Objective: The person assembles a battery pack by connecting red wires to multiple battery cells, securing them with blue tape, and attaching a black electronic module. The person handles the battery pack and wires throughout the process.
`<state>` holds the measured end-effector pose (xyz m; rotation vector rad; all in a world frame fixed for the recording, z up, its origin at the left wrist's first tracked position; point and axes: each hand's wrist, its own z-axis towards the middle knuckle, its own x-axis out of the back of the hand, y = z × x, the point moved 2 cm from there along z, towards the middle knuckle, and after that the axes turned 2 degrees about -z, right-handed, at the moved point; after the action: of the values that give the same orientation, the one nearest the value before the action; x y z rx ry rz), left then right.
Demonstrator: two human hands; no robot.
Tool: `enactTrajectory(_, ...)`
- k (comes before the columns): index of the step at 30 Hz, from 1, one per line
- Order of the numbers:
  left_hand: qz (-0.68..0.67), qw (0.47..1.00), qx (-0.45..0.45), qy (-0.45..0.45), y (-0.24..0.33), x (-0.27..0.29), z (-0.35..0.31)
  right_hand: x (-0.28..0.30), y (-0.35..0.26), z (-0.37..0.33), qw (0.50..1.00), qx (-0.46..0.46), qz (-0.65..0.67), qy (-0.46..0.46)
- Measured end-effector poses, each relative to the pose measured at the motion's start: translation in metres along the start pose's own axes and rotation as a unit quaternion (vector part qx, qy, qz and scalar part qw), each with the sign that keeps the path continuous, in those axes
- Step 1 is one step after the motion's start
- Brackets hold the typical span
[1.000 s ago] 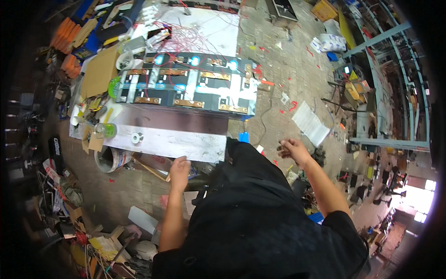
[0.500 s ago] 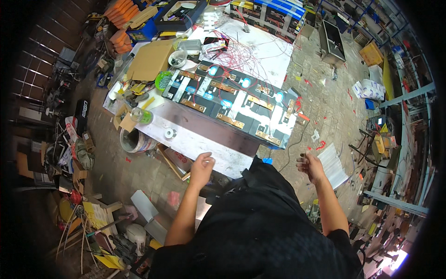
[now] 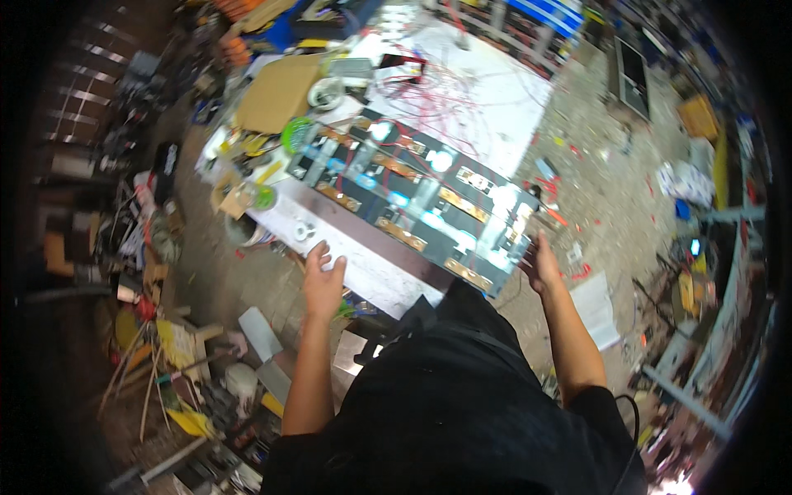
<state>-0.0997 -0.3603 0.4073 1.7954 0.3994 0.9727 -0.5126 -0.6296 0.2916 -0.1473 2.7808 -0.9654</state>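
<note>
Left hand (image 3: pixel 323 276) lies flat with fingers spread on the near edge of the long white board (image 3: pixel 363 262), just beside two small white rings (image 3: pixel 304 233). Right hand (image 3: pixel 542 266) hangs open at the board's right end, fingertips near the corner of the dark panel (image 3: pixel 417 202); whether it touches is unclear. Bare concrete floor (image 3: pixel 610 190) opens to the right of that corner, littered with red scraps, while the left side is crowded with buckets, sticks and boxes. Glossy and black, the panel lies aslant on the board, set with rows of copper-coloured bars and pale shining cells. Beyond it, red wires (image 3: pixel 450 91) tangle over a white sheet, beside a flat brown cardboard piece (image 3: pixel 279 92).
</note>
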Motion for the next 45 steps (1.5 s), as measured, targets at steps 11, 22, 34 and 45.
enactTrajectory(11, 0.076, 0.996, 0.011, 0.036, 0.045, -0.022, 0.026, 0.019, -0.014, 0.048, 0.997, -0.049, -0.023, -0.047)
enactTrajectory(22, 0.065, 0.996, 0.009, 0.064, 0.030, -0.021, 0.049, -0.011, -0.021, 0.048, 0.996, -0.029, 0.047, -0.070)
enactTrajectory(34, 0.006, 0.996, 0.045, 0.079, 0.027, 0.001, 0.132, -0.028, 0.002, 0.014, 0.987, -0.059, 0.123, -0.084)
enactTrajectory(45, 0.194, 0.967, -0.153, 0.064, 0.078, 0.006, 0.215, -0.010, 0.031, 0.055, 0.976, -0.046, 0.197, -0.082)
